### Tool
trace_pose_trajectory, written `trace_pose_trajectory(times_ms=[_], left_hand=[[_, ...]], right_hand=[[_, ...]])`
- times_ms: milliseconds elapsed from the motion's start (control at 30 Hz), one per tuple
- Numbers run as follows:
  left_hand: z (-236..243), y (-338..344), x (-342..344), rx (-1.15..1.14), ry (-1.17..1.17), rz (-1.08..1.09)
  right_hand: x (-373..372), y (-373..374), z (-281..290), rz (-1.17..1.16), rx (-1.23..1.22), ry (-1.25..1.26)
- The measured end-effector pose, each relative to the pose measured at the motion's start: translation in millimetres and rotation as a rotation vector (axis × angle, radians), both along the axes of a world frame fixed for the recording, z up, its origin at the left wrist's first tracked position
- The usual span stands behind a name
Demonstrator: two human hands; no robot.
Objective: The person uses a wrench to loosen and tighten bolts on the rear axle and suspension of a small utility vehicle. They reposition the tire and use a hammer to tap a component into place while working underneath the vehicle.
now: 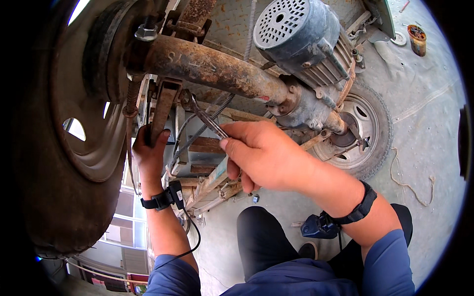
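In my right hand [266,153] is a metal wrench [212,123], its handle pinched between thumb and fingers. The wrench's head is up against the side of a rusty bracket, where a nut or bolt appears to sit, mostly covered. My left hand [150,153] is closed around the lower end of that flat rusty bracket [166,106]. The bracket hangs below a rusty axle tube [212,64], close to the large wheel on the left. Part of my left fingers is hidden behind the bracket.
A big tyre with a pale rim [106,153] fills the left side. A grey electric motor [301,39] sits on the axle, with a second wheel [365,130] beyond. Cables [197,133] run beneath. A rope [412,187] and a rusty can [417,42] are on the floor.
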State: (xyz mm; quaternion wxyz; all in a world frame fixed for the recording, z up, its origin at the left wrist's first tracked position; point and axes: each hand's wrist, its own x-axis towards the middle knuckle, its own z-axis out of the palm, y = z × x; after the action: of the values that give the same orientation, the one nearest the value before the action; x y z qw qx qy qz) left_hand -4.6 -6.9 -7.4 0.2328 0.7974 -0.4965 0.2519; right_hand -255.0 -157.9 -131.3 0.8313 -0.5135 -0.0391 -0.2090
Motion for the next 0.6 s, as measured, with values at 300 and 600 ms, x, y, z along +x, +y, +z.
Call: trace_pose_trajectory(times_ms=[300, 600], left_hand=[[-1, -1, 4, -0.004, 0.009, -0.011], [0, 1, 6, 0.014, 0.066, 0.032]], right_hand=[[7, 10, -2, -0.197, -0.155, -0.083], [19, 27, 0, -0.255, -0.178, -0.100]])
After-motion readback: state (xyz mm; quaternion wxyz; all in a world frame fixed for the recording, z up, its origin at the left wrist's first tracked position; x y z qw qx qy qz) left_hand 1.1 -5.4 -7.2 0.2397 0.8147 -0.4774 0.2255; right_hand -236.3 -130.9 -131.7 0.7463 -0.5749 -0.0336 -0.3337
